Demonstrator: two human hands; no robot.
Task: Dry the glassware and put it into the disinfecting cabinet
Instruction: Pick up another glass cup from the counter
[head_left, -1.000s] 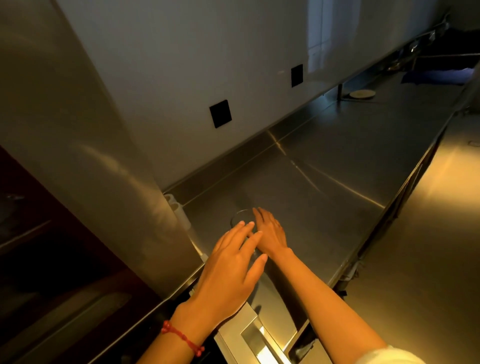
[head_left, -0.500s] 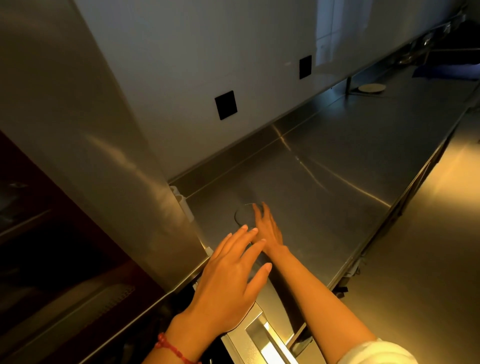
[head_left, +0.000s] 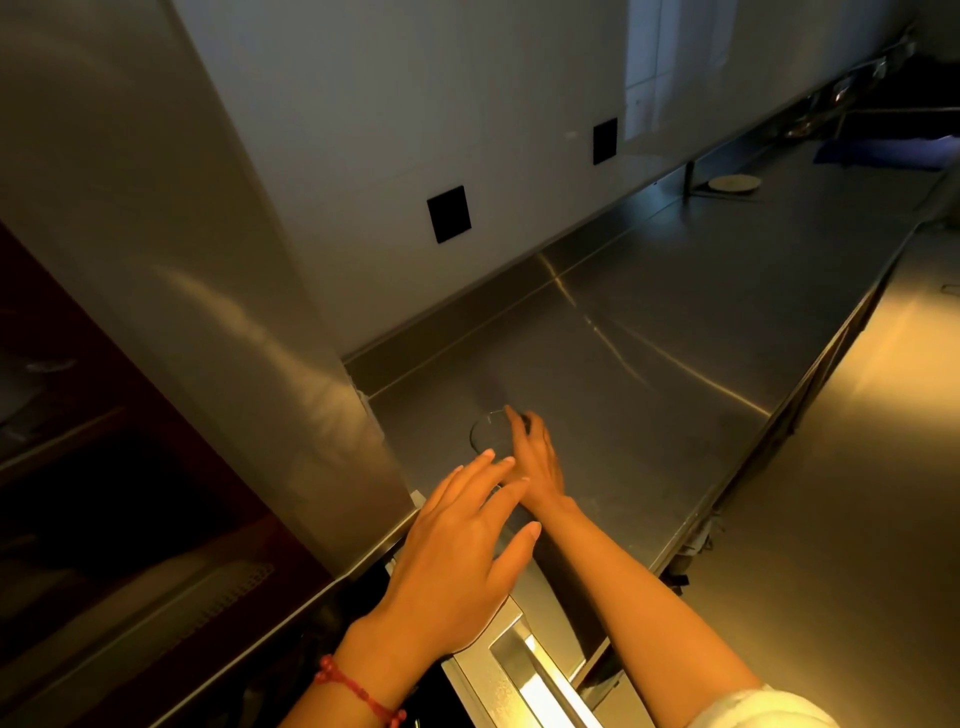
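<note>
A clear glass (head_left: 487, 435) stands upright on the steel counter (head_left: 649, 374), close to the tall steel cabinet (head_left: 218, 322) at the left. My right hand (head_left: 537, 460) reaches out to the glass and lies against its right side with fingers stretched toward the rim; its thumb is hidden. My left hand (head_left: 462, 551) hovers nearer to me over the counter's front corner, fingers straight and spread, holding nothing. A red bead bracelet is on the left wrist. The cabinet's dark inside (head_left: 104, 519) shows at the lower left.
A steel drawer handle (head_left: 530, 670) sits below my hands. Two black wall sockets (head_left: 448, 213) are on the white wall. Far along the counter lie a small round plate (head_left: 735, 183) and a blue cloth (head_left: 883, 150). Another steel surface (head_left: 857, 493) runs at the right.
My left hand has drawn back a little toward me, away from the glass. My right hand stays at the glass's side.
</note>
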